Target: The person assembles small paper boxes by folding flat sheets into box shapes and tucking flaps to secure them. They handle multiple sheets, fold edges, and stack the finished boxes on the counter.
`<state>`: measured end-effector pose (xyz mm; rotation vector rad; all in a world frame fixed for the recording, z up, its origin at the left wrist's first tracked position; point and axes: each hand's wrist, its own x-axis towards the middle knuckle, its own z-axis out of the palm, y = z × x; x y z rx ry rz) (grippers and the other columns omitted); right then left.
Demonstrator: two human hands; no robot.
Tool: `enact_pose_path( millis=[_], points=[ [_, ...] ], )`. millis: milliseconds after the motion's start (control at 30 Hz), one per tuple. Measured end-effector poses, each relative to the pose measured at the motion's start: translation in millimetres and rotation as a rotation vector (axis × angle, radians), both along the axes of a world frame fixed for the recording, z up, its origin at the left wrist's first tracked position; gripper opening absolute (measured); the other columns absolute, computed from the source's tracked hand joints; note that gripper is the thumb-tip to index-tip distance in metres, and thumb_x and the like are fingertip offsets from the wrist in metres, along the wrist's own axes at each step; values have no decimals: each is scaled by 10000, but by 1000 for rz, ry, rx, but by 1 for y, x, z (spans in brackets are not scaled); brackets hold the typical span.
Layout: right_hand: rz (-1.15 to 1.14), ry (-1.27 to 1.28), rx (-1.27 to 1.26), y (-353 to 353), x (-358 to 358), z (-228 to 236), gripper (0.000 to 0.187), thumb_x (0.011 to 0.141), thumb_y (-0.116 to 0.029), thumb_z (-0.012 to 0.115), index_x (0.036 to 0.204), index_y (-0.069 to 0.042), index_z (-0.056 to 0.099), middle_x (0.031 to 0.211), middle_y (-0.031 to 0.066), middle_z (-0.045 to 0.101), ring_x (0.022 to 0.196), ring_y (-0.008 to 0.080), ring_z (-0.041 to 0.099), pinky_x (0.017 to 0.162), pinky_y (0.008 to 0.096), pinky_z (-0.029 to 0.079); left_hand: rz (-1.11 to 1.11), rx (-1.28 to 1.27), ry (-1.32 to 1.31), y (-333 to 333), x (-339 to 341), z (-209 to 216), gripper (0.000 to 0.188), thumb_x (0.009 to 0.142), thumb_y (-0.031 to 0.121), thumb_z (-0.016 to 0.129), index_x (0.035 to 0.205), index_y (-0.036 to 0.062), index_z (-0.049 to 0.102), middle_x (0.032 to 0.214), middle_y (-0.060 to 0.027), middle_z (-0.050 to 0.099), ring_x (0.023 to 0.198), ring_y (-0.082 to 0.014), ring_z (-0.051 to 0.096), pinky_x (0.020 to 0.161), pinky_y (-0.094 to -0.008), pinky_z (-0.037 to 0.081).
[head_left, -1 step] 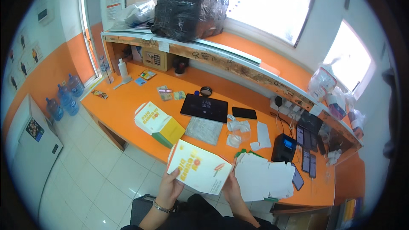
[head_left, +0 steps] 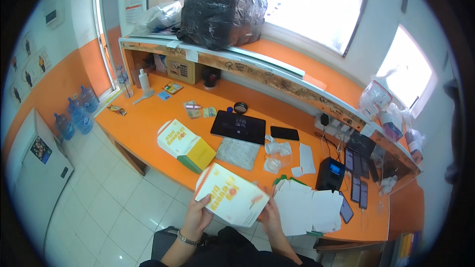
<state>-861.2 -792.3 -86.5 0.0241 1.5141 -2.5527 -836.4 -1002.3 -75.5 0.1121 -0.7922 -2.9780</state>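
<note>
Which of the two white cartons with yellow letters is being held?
The nearer carton: the left grip and right grip hold its sides. The other carton lies untouched on the orange desk.

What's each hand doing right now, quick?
Left hand: closed on the left edge of the white box, thumb on its printed face.
Right hand: holding the same box by its right edge.

Left forearm (head_left: 175, 253) and right forearm (head_left: 286, 248) rising from the lower edge, left hand (head_left: 197, 216) gripping near lower centre, thumb (head_left: 203, 200) extending, right hand (head_left: 271, 217) gripping farther right
</note>
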Motion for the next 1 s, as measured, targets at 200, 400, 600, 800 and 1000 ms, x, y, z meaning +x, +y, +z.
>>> enact_pose_path(
  millis=[200, 400, 600, 800, 1000],
  points=[
    [93, 489, 527, 10, -52, 54, 361, 934, -150, 533, 1245, 33, 517, 1191, 143, 565, 1116, 203, 528, 957, 344, 402, -182, -177, 97, -9, -30, 26, 424, 889, -16, 556, 1299, -13, 451, 1253, -136, 566, 1168, -239, 545, 991, -395, 447],
    [129, 270, 338, -11, -81, 38, 186, 941, -124, 556, 941, 48, 625, 799, 34, 587, 712, 59, 540, 614, 224, 446, -100, -565, 83, 21, -52, 17, 505, 861, 41, 627, 1319, -4, 419, 1250, -127, 559, 1172, -244, 537, 988, -400, 447],
    [282, 321, 548, 1, -90, 42, 255, 913, -170, 608, 1087, 13, 574, 1021, 89, 582, 904, 132, 586, 774, 264, 474, -128, -336, -141, 37, -64, 0, 484, 889, 55, 601, 1333, 26, 410, 1278, -141, 533, 1184, -255, 528, 989, -450, 447],
    [-18, 526, 456, -5, -110, 8, 688, 866, -328, 638, 1437, -111, 321, 1340, 172, 498, 1230, 301, 498, 957, 388, 448, -143, -114, -158, -6, -115, 10, 470, 969, 202, 475, 1385, 24, 347, 1305, -180, 511, 1215, -346, 502, 1021, -536, 409],
    [-120, 263, -285, -49, -96, 18, 838, 789, -319, 741, 1425, -65, 258, 1474, 126, 287, 1350, 255, 323, 1103, 404, 289, -311, -163, -94, 4, -159, 14, 432, 1001, 242, 406, 1352, -9, 389, 1287, -170, 528, 1187, -324, 528, 1018, -486, 428]
  ],
)
